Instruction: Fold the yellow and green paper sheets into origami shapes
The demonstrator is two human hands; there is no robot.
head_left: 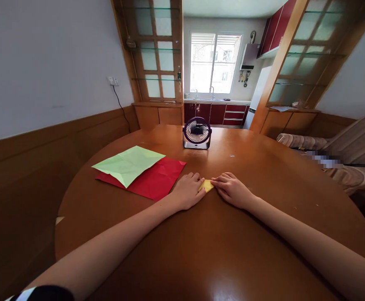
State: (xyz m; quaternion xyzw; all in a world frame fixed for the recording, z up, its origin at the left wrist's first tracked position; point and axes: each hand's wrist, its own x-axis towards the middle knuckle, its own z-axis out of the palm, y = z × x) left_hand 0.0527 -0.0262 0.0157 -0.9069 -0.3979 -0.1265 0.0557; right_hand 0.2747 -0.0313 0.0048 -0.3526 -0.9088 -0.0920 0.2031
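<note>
A small folded piece of yellow paper (206, 185) lies flat on the round wooden table (201, 251), between both hands. My left hand (187, 190) rests palm down on its left part, covering much of it. My right hand (231, 189) presses its fingertips on the paper's right edge. Only a small yellow corner shows between the fingers.
A creased green sheet (128, 164) lies on top of a red sheet (157, 179) to the left of the hands. A small purple desk fan (196, 133) stands at the far side of the table. A sofa (342, 163) is at the right, and a wood-panelled wall at the left.
</note>
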